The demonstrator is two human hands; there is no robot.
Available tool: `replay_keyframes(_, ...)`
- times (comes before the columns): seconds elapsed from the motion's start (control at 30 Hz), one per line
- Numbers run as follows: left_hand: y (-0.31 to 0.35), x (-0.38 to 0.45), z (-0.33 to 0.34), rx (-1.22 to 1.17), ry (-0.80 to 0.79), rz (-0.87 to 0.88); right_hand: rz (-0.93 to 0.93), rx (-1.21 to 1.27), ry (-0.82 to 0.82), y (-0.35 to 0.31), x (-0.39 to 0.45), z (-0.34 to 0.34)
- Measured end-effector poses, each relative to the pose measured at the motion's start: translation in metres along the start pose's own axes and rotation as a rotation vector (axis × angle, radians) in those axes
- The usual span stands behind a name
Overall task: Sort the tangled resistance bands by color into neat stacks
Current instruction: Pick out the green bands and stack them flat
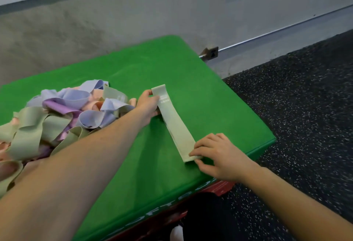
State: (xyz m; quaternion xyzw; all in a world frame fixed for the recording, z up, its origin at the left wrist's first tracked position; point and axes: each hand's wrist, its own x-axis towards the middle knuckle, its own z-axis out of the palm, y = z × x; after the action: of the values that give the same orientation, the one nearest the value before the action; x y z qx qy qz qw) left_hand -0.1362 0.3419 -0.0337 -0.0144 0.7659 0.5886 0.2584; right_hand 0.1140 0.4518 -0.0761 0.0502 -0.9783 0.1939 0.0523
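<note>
Flat band: a pale green resistance band (174, 124) lies stretched out on the green padded surface (122, 164), right of the pile and near the right edge; it looks like more than 1 layer — the count is unclear.
Left hand: the left hand (148, 105) holds the far end, thumb and fingers curled around its edge.
Right hand: the right hand (217, 155) pins the near end — fingers together and slightly bent on top, thumb at the band's end.
Pile: tangled bands (63, 110) in pale green, lavender, purple and peach sit at the left; the left forearm crosses above them.
Floor: dark speckled flooring (296, 116) at the right.
</note>
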Motion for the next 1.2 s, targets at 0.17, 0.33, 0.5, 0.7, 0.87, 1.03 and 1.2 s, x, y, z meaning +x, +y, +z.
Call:
replay_keyframes(0.17, -0.004, 0.019, 0.004, 0.043, 0.090, 0.063, -0.080, 0.014, 0.065, 0.010, -0.005, 0.010)
replay_keyframes(0.33, -0.004, 0.028, 0.008, 0.241, 0.106, 0.171, -0.119, -0.015, 0.160, 0.009, -0.006, 0.019)
replay_keyframes(0.5, -0.008, 0.034, 0.000, 0.686, 0.160, 0.301, -0.085, -0.002, 0.094, 0.007, -0.008, 0.018)
replay_keyframes(0.7, -0.011, 0.024, -0.007, 0.868, 0.109, 0.353, 0.043, 0.108, 0.070, -0.005, -0.003, 0.007)
replay_keyframes(0.87, -0.014, -0.020, -0.030, 0.635, 0.012, 0.512, 0.136, 0.233, 0.061, -0.019, 0.004, -0.001)
replay_keyframes(1.03, -0.027, -0.078, -0.082, 0.482, 0.011, 0.565, 0.172, 0.278, 0.047, -0.045, 0.011, 0.000)
replay_keyframes(1.2, -0.059, -0.127, -0.143, 0.400, 0.074, 0.581, 0.156, 0.313, 0.049, -0.077, 0.024, 0.012)
